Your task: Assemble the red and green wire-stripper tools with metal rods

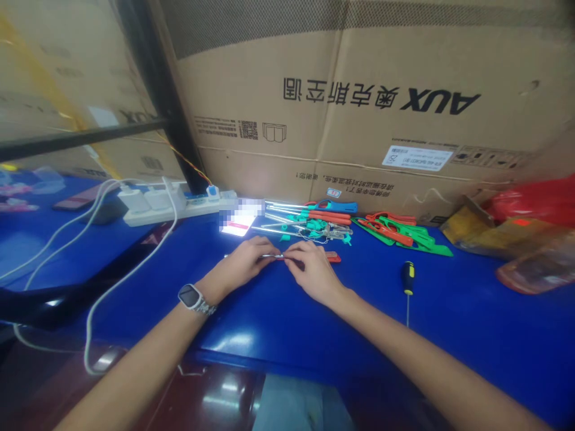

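My left hand [247,263], with a watch on its wrist, pinches the thin metal tube [269,256] of a long-necked lighter held level just over the blue table. At the tube's right end my right hand [315,274] is closed, fingertips pinching where the tube meets the red handle [333,257]. That handle shows partly behind the right hand; the fingers hide the join. Just beyond the hands lies a pile of similar lighter parts: metal tubes [284,206], red handles [330,216], a blue handle [339,207] and small green pieces [317,225].
Red and green handle shells [420,238] lie to the right. Nearer stands out a black-and-yellow screwdriver [408,278]. A bright-screened phone [245,216] and a white power strip [150,214] with cables are at left. A large cardboard box [350,137] walls the back.
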{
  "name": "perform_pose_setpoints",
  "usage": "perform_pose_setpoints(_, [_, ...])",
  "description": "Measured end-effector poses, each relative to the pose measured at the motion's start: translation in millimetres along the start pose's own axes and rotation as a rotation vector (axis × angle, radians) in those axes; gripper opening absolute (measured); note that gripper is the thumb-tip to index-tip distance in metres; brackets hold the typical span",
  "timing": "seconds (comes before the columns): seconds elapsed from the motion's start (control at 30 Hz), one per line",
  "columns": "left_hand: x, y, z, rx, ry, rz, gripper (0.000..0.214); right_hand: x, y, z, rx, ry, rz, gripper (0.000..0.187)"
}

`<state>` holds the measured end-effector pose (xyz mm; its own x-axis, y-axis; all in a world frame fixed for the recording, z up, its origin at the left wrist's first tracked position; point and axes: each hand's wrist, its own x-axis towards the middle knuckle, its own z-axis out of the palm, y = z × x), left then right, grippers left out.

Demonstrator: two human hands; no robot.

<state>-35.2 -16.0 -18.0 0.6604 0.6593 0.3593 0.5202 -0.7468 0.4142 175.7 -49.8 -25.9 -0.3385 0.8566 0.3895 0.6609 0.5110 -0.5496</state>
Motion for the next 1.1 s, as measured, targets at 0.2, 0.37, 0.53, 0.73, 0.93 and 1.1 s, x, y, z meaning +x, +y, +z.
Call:
perform_pose_setpoints(0.2, [0, 1, -1.3, -0.026, 0.01, 0.008, 0.021, 2, 0, 0, 0.057, -0.003, -0.002, 0.019])
perform_pose_setpoints(0.37, [0, 4, -8.9, -0.07, -0.032, -0.044, 0.018, 0, 2, 0, -0.019, -0.035, -0.039, 0.018])
perform_pose_setpoints(0.53, [-2, 7, -10.7, -0.054, -0.038, -0.077, 0.017, -3, 3, 1, -0.09, -0.038, -0.103, 0.019])
perform_pose_setpoints(0.73, [-3, 2, -7.3, 0.018, -0.039, -0.008, 0.021, -5, 1, -1, -0.21, -0.072, -0.165, 0.023])
perform_pose_setpoints(0.93, [-5, 10, -6.7, 0.164, -0.077, 0.004, 0.027, -5, -3, -9, -0.354, -0.136, -0.205, 0.026])
perform_pose_setpoints(1.1, [6, 18, 0.1, 0.234, -0.091, 0.029, 0.03, -12, 4, -14, -0.34, -0.122, -0.157, 0.025])
